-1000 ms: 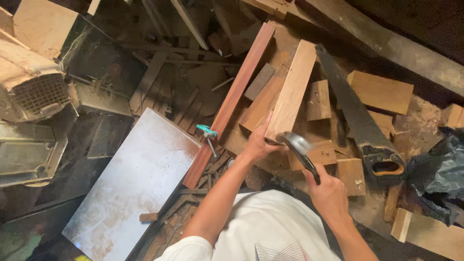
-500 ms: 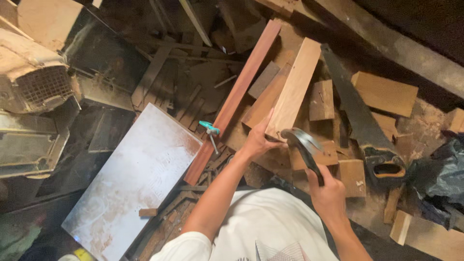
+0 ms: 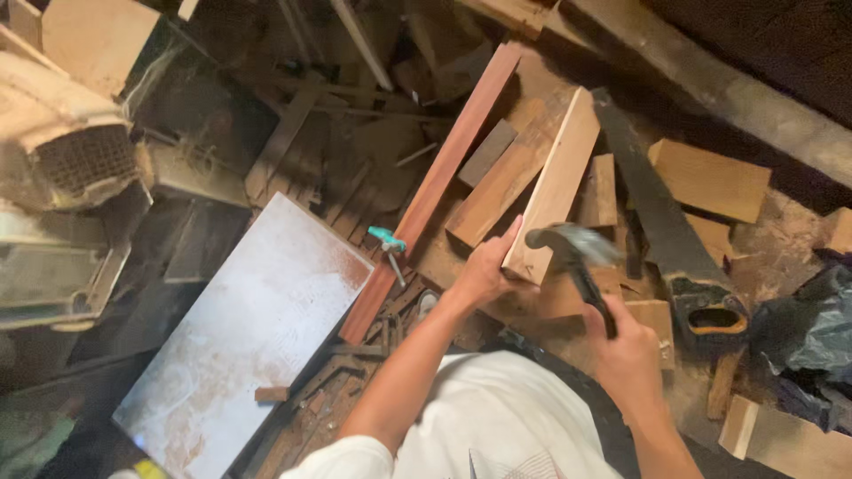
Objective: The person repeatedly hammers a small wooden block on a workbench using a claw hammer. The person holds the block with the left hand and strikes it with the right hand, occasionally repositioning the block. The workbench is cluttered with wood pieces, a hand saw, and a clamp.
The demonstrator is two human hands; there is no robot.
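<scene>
My left hand grips the near end of a pale wooden plank that slants up and to the right across a pile of offcuts. My right hand is closed around the dark handle of a hammer. The hammer's metal head is blurred and hovers just right of the plank's near end, close to my left fingers. A long reddish board lies left of the plank.
A handsaw with an orange-and-black handle lies right of the plank. A teal-handled tool rests against the reddish board. A dusty white panel lies lower left, old machinery at far left, black plastic at right.
The hammer head has swung up and left toward the plank's near end. My left hand has stayed on the plank. The view has shifted slightly.
</scene>
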